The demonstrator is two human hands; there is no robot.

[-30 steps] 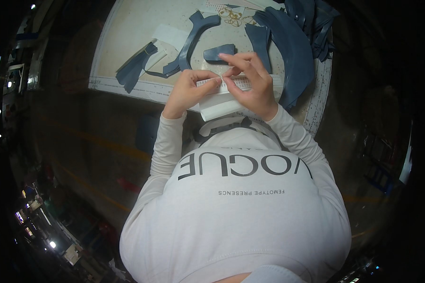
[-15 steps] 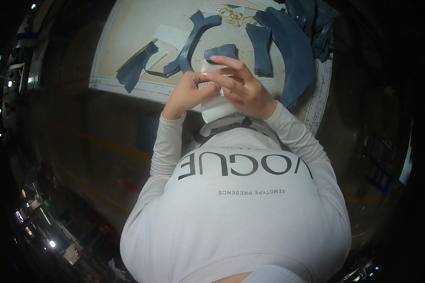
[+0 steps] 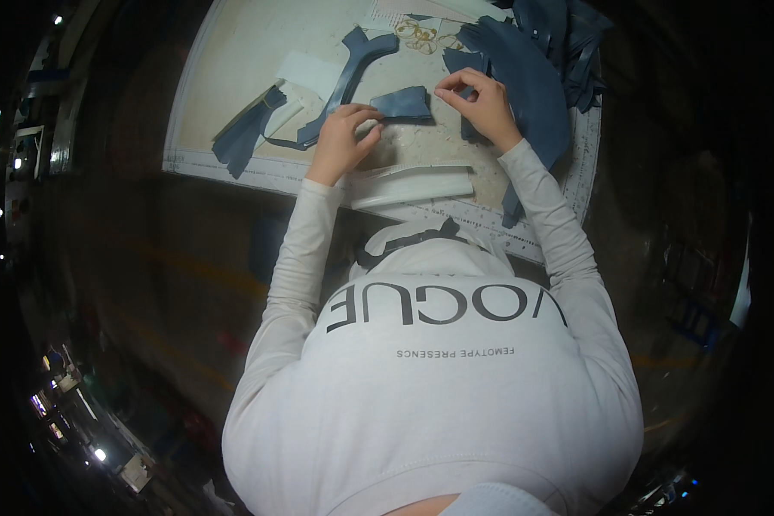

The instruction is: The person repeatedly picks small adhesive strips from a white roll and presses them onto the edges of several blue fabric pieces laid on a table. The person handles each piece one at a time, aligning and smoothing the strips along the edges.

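Left hand [image 3: 346, 142], loosely open, has fingers at the left end of a small blue piece [image 3: 404, 102] on the worktop [image 3: 241, 77]; the right hand [image 3: 482, 107], fingertips pinched, is near its other end, whether holding anything cannot be told.

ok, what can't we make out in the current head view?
Head view:
Right hand: whether it holds anything; too small.
Left hand: contact with the small blue piece; fingers cover the corner.
Blue stack: middle behind the right hand.
Blue pile: cut off by top edge.
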